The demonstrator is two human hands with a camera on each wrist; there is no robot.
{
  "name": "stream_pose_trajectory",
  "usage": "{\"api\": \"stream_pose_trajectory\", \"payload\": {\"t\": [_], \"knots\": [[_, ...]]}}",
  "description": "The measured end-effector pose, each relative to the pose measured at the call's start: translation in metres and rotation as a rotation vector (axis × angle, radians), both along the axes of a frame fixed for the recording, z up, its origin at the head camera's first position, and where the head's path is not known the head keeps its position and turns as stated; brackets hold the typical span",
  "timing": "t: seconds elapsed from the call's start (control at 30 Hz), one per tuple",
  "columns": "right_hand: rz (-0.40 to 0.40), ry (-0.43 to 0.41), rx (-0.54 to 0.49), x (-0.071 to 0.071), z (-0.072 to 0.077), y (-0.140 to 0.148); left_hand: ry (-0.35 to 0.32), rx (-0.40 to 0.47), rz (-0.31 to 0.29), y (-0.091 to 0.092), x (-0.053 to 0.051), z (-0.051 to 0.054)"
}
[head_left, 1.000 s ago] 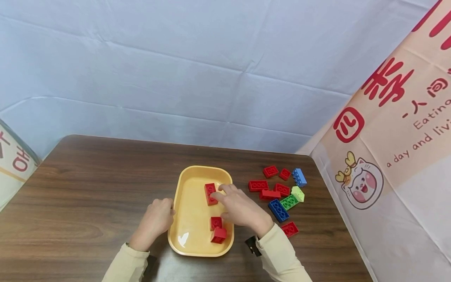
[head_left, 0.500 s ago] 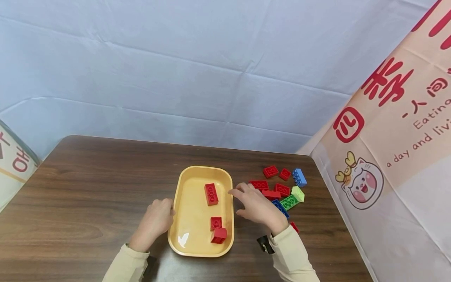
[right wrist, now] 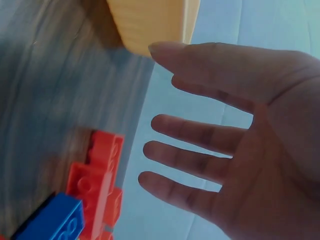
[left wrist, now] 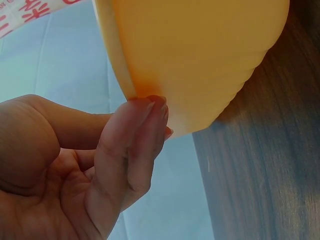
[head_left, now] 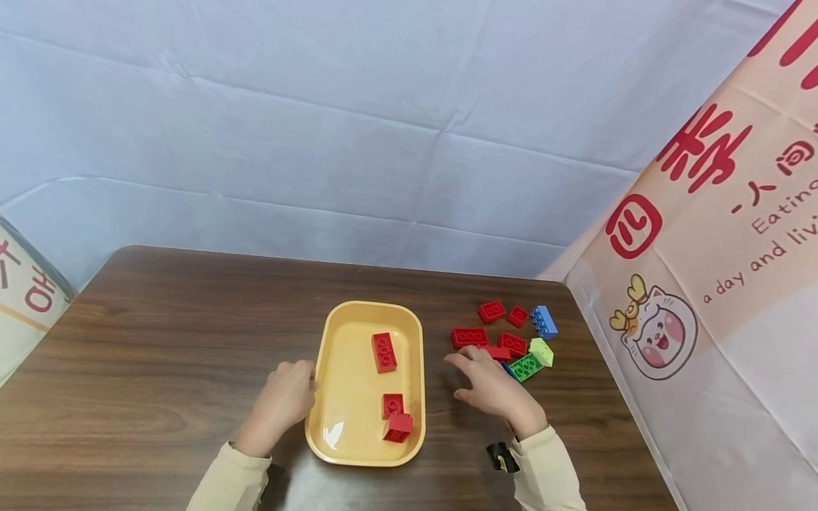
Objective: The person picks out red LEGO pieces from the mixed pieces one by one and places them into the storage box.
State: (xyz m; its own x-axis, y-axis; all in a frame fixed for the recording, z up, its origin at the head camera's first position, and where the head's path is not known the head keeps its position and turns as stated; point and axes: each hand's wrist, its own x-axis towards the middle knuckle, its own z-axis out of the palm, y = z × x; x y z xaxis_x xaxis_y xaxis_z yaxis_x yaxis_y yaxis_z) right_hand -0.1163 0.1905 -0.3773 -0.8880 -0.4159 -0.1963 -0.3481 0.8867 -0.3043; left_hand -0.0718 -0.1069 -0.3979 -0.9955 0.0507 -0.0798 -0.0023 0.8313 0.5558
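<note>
Tray (head_left: 348, 369) in yellow sits on the brown table (head_left: 192, 341) in the head view, its left rim gripped by the left hand (head_left: 284, 399). Three red pieces lie inside along its right half: an oblong brick (head_left: 385, 353) farther from the person, then a small brick (head_left: 393, 404) with a third brick (head_left: 398, 429) just beside it. The right hand (head_left: 493, 385) is outside the tray, to its right, fingers parted and holding nothing. Around and beyond it lie loose red bricks (head_left: 469, 337), a green brick (head_left: 526, 367), a pale green piece (head_left: 541, 352) and a light blue brick (head_left: 544, 321).

From the left wrist, the fingertips (left wrist: 125, 117) pinch the edge of the tray, whose outer wall faces the camera.

From the right wrist, the fingers are spread and relaxed, the tray beyond the thumb. A dark blue brick (right wrist: 52, 217) lies near the red bricks, apart from the fingertips.
</note>
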Motion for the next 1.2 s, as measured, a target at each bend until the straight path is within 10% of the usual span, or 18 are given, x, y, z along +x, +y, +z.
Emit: {"api": "stream_pose_trajectory", "payload": {"t": [1.2], "knots": [[-0.188, -0.087, 0.056, 0.024, -0.027, 0.086, 0.007, 0.004, 0.001, 0.0, 0.0, -0.002]]}}
